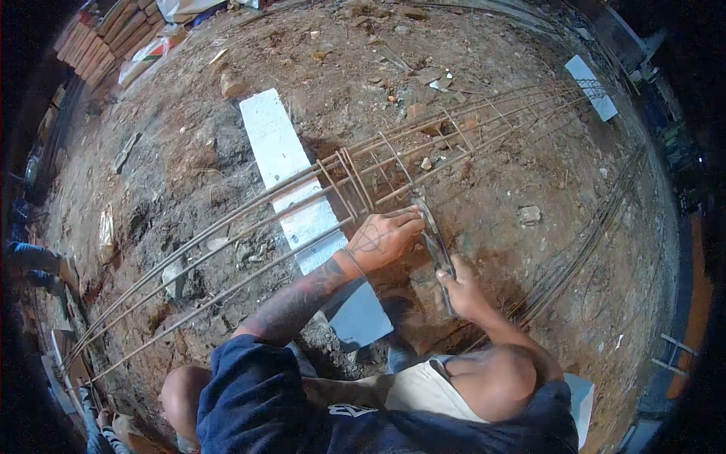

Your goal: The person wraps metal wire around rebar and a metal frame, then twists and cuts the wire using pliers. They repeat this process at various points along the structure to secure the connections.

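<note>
A long rebar cage (393,160) of thin rods and square stirrups runs from lower left to upper right. My right hand (465,290) is closed round the handles of a pair of pincers (433,236), whose head points up at the cage's near rod. My left hand (387,233) lies against the near rod, its fingers pinched together beside the pincers' head. What those fingers hold is too small to make out. Several stirrups (349,181) stand bunched close together just beyond my left hand. A white block (276,144) lies under the cage.
Another white block (592,87) supports the cage's far end. Loose rods (582,253) lie on the dirt to the right. Stones and scraps litter the rough ground (522,174). Stacked bricks (106,38) stand at upper left. Another person's legs (45,265) show at the left edge.
</note>
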### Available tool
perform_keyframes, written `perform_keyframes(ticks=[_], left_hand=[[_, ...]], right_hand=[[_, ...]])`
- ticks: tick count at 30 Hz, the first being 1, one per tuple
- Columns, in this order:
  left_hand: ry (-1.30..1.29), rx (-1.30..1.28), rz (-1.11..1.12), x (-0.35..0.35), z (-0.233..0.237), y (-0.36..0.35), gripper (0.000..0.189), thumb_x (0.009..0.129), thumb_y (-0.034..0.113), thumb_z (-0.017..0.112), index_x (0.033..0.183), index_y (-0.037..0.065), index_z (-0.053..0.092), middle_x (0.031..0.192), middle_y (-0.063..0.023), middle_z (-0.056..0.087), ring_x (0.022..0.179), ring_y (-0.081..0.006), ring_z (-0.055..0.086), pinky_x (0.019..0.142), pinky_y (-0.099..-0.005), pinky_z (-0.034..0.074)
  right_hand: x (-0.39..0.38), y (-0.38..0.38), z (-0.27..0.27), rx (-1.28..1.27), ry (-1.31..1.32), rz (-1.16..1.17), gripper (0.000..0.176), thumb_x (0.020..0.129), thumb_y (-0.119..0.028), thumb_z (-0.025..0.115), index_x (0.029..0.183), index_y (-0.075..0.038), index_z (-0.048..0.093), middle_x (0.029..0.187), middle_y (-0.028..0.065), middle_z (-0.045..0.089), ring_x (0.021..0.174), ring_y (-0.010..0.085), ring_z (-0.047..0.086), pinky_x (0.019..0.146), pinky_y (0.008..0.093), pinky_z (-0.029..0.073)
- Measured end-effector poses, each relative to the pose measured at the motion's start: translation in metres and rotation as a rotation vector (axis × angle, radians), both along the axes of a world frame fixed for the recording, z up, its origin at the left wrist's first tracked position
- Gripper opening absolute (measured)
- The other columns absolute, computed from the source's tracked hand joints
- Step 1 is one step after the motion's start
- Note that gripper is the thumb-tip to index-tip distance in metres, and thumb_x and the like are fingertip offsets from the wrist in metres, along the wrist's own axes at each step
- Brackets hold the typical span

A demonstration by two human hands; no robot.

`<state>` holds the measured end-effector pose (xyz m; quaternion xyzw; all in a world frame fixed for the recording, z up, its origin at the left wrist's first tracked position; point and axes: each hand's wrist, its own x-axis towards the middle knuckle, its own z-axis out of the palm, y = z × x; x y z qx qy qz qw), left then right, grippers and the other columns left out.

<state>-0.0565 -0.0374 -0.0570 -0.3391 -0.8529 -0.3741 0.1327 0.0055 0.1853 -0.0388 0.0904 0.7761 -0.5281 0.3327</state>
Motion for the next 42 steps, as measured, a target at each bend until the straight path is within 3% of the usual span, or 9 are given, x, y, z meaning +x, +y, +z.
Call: perform_keyframes(ticks=[2, 11, 24, 27, 32, 36, 39, 41, 42], left_hand=[[-0.018, -0.004, 0.003, 0.002, 0.002, 0.000, 0.029, 0.073, -0.001, 0.058, 0.102, 0.005, 0.059, 0.112, -0.0146, 0.060, 0.109, -0.0300, 0.056, 0.080, -0.0398, 0.053], [-0.036, -0.019, -0.046, -0.001, 0.015, 0.007, 0.022, 0.077, 0.005, 0.057, 0.099, 0.007, 0.056, 0.113, -0.0139, 0.060, 0.099, -0.0310, 0.061, 0.074, -0.0395, 0.053], [-0.009, -0.079, -0.008, 0.004, 0.008, 0.011, 0.023, 0.076, 0.005, 0.057, 0.099, 0.007, 0.059, 0.110, -0.0130, 0.061, 0.091, -0.0301, 0.063, 0.070, -0.0384, 0.054], [0.030, -0.080, -0.025, 0.005, 0.009, 0.015, 0.024, 0.076, 0.005, 0.056, 0.100, 0.007, 0.059, 0.108, -0.0134, 0.062, 0.093, -0.0300, 0.063, 0.069, -0.0382, 0.054], [0.054, -0.165, -0.083, 0.001, 0.019, 0.014, 0.034, 0.071, 0.017, 0.063, 0.102, 0.004, 0.059, 0.103, -0.0134, 0.063, 0.093, -0.0315, 0.062, 0.074, -0.0401, 0.053], [0.025, -0.203, -0.169, -0.031, 0.063, 0.019, 0.064, 0.062, 0.047, 0.070, 0.101, -0.002, 0.060, 0.098, -0.0174, 0.062, 0.088, -0.0352, 0.061, 0.083, -0.0414, 0.047], [0.189, -0.080, -0.183, -0.057, 0.092, 0.040, 0.075, 0.061, 0.062, 0.068, 0.093, -0.006, 0.062, 0.092, -0.0216, 0.061, 0.081, -0.0375, 0.060, 0.078, -0.0414, 0.047], [-0.396, -0.571, -0.032, -0.063, 0.127, 0.055, 0.073, 0.060, 0.063, 0.068, 0.087, -0.005, 0.062, 0.090, -0.0219, 0.061, 0.079, -0.0374, 0.061, 0.073, -0.0427, 0.049], [-0.024, -0.397, 0.045, -0.056, 0.122, 0.057, 0.069, 0.058, 0.061, 0.070, 0.083, -0.004, 0.062, 0.090, -0.0217, 0.061, 0.077, -0.0364, 0.062, 0.069, -0.0437, 0.049]], right_hand=[[0.002, 0.005, -0.002, -0.377, -0.037, -0.149, 0.042, 0.095, -0.014, 0.046, 0.133, -0.006, 0.028, 0.096, 0.0103, 0.056, 0.066, 0.0157, 0.060, 0.058, 0.0303, 0.053], [0.005, 0.030, -0.010, -0.047, 0.106, -0.047, 0.036, 0.093, -0.019, 0.051, 0.123, -0.005, 0.036, 0.098, 0.0069, 0.053, 0.085, 0.0156, 0.054, 0.069, 0.0325, 0.051], [0.002, 0.014, 0.015, -0.049, 0.225, 0.023, 0.019, 0.090, -0.016, 0.052, 0.102, -0.004, 0.043, 0.074, 0.0044, 0.051, 0.065, 0.0144, 0.052, 0.057, 0.0364, 0.045], [0.003, 0.015, 0.020, 0.042, 0.156, 0.030, 0.022, 0.090, -0.017, 0.052, 0.103, -0.004, 0.041, 0.070, 0.0093, 0.053, 0.060, 0.0255, 0.056, 0.056, 0.0422, 0.045], [-0.003, 0.003, 0.056, 0.750, 0.469, 0.398, 0.020, 0.091, -0.015, 0.043, 0.105, -0.002, 0.039, 0.073, 0.0249, 0.057, 0.063, 0.0453, 0.056, 0.058, 0.0503, 0.046], [-0.008, 0.022, 0.053, 0.967, 0.539, 0.447, 0.024, 0.086, -0.010, 0.046, 0.106, 0.004, 0.044, 0.073, 0.0221, 0.059, 0.064, 0.0402, 0.060, 0.057, 0.0502, 0.047], [-0.007, 0.043, 0.035, 1.064, 1.118, 0.630, 0.032, 0.078, -0.008, 0.050, 0.106, 0.009, 0.050, 0.074, 0.0191, 0.061, 0.064, 0.0346, 0.062, 0.057, 0.0473, 0.049], [-0.012, 0.044, 0.048, 1.143, 1.082, 0.787, 0.037, 0.075, -0.009, 0.054, 0.107, 0.008, 0.055, 0.073, 0.0158, 0.062, 0.065, 0.0286, 0.064, 0.056, 0.0434, 0.051], [-0.016, 0.049, 0.049, 1.141, 1.079, 0.791, 0.037, 0.075, -0.009, 0.054, 0.107, 0.008, 0.055, 0.073, 0.0158, 0.062, 0.065, 0.0286, 0.064, 0.056, 0.0434, 0.051]])
